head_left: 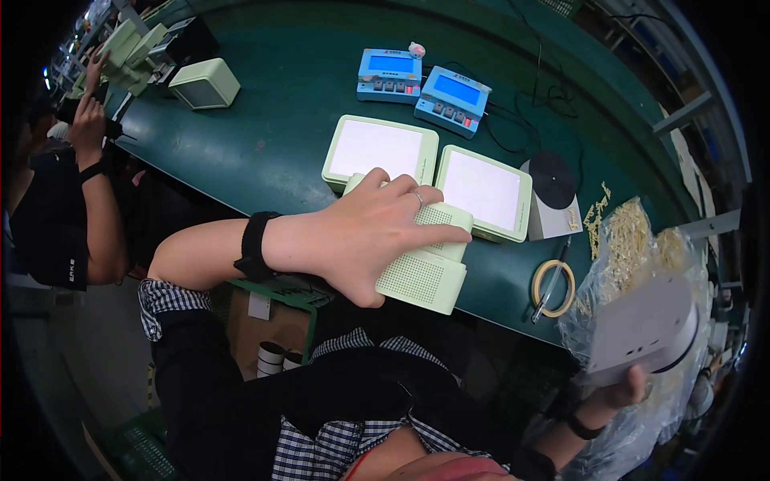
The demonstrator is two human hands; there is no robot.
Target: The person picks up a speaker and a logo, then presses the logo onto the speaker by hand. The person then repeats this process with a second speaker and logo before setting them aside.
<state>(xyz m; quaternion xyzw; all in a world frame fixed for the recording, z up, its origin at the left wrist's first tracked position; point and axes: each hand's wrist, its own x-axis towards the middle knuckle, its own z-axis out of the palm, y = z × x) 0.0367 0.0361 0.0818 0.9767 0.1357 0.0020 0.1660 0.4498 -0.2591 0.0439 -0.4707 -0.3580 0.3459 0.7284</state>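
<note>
My left hand (369, 224) is spread palm down over pale green casings in front of me. Its fingers reach across the upper perforated casing (441, 218), and its thumb lies by the left edge of the lower perforated casing (421, 279). Just beyond stand two pale green square units with white front panels, a left one (377, 148) and a right one (481, 188). At the lower right, my right hand (622, 393) holds up a white box-shaped part (642, 325) with a rounded dark-edged side; most of those fingers are hidden behind it.
Two blue devices with screens (390, 76) (453, 98) stand at the back, with cables behind. To the right are a white box with a black disc (553, 183), a tape roll (553, 289), a pen and a plastic bag of small beige parts (626, 248). A co-worker's hand (88, 124) is far left.
</note>
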